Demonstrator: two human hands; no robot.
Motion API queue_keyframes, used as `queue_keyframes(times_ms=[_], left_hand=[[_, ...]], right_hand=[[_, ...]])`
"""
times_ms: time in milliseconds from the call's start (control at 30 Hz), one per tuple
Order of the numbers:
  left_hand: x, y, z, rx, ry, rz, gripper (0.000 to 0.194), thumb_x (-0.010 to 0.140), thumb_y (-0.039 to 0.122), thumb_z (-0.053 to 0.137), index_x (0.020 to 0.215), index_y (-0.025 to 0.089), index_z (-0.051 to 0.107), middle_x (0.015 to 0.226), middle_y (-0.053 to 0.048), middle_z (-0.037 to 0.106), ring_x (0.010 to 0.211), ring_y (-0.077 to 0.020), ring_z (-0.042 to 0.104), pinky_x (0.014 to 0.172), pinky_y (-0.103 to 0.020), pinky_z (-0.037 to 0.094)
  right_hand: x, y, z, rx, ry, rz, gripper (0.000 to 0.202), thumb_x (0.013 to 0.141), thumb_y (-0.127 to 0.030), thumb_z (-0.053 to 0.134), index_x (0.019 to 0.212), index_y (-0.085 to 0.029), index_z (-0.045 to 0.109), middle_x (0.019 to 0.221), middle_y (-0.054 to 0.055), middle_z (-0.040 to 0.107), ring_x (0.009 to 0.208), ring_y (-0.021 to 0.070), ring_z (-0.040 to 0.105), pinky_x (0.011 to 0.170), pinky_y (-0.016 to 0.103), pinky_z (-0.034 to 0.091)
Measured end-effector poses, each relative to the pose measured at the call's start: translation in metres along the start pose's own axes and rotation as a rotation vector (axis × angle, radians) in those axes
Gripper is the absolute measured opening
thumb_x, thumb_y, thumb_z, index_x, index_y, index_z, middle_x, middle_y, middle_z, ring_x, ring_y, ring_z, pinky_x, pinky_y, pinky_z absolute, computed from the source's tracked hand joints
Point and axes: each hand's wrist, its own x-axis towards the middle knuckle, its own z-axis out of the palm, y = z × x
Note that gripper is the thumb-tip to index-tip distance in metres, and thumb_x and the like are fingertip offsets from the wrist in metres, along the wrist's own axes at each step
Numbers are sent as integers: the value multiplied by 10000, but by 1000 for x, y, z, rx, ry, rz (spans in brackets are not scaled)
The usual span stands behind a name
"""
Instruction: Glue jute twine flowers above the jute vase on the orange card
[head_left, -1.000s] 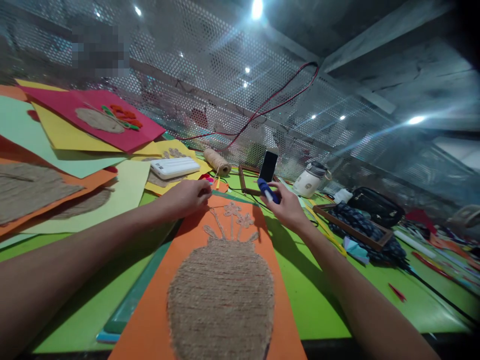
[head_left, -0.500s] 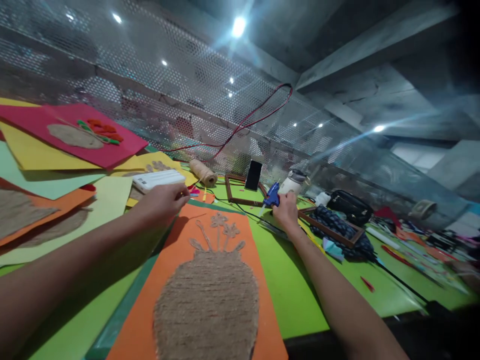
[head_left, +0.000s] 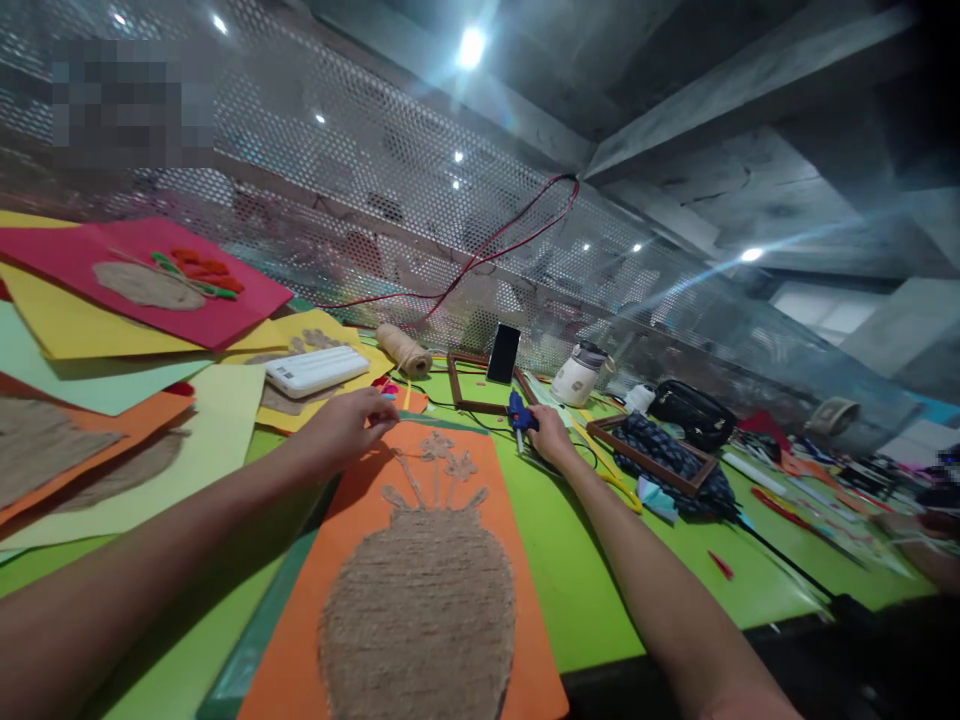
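Observation:
An orange sheet (head_left: 536,610) lies in front of me, bearing a vase shape (head_left: 420,610) covered in brown twine. Above the vase's mouth, twine stems, leaves and flowers (head_left: 460,464) stand on the sheet. My left hand (head_left: 356,422) is at the sheet's upper left edge, thumb and fingers pinched together; whatever is between the fingertips is too small to make out. Right of the sheet's top corner, my right hand (head_left: 551,436) is closed around a blue glue gun (head_left: 517,412), its nozzle pointing down.
Left are stacked coloured sheets (head_left: 225,320) with twine shapes. A white power bank (head_left: 319,370), twine spool (head_left: 403,350), phone (head_left: 504,352), white bottle (head_left: 579,375) and wooden frame (head_left: 652,455) stand or lie farther back. Another person's hand (head_left: 919,545) shows at far right.
My right hand has brought the glue gun left and slightly down, away from the bottle. My left hand has shifted right and down, off the power bank towards the orange sheet's top edge.

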Motion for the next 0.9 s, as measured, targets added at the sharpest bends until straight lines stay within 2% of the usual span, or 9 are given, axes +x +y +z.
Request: queue_keyframes(times_ms=[133,233,300,367,433,567,667,767,900], left_hand=[[-1,3,4,7,2,32,221,828,319,573,807,195,755,871,-68,720,789,-192,665,756,-283,491],[-4,10,4,14,-29,63,181,852,239,581,807,202,752,861,-63,735,896,-217,678,824,-300,496],[-6,14,3,24,-52,102,184,873,202,572,822,200,749,863,-67,737,926,-227,672,835,-312,493],[-8,17,2,36,-65,154,186,892,184,566,845,191,746,865,-72,727,897,-222,659,815,-316,487],[-10,19,2,47,-64,216,189,908,179,559,863,187,742,845,-71,712,866,-214,638,787,-313,477],[-12,22,4,75,-43,349,206,936,185,537,876,199,734,815,-54,680,826,-198,599,727,-295,446],[-13,24,7,71,-17,435,221,958,195,522,888,196,731,798,-47,668,777,-184,573,700,-295,430],[-13,26,8,81,-10,456,243,979,221,513,880,188,732,801,-51,670,771,-185,572,721,-312,440],[-12,25,6,107,-18,452,269,998,278,509,889,192,739,825,-59,663,830,-197,583,799,-338,462]], right_hand=[[-2,-17,-17,88,76,-30,335,740,-33,605,1037,-150,705,1132,147,680,1120,299,589,951,429,473],[-12,-55,-32,177,124,-117,197,832,-117,601,999,-153,700,1074,137,687,1092,277,602,973,417,475],[-25,-84,-39,338,134,-270,119,904,-195,591,957,-171,695,984,110,689,980,238,630,894,367,509],[-38,-110,-44,486,113,-407,129,942,-222,575,927,-177,695,911,93,683,913,223,632,844,348,509],[-50,-127,-45,546,66,-437,136,949,-219,581,908,-178,704,857,80,678,843,209,629,788,332,501],[-61,-138,-40,592,-80,-377,95,901,-198,652,906,-189,746,807,57,699,732,182,618,721,310,492],[-63,-139,-34,634,-173,-326,91,859,-166,673,853,-194,759,819,54,726,722,175,629,710,302,487],[-63,-141,-33,690,-243,-240,112,834,-159,669,757,-194,743,780,33,723,710,166,628,685,285,465],[-62,-145,-39,846,-397,-95,209,866,-282,638,702,-181,719,659,1,645,632,141,563,586,255,413]])
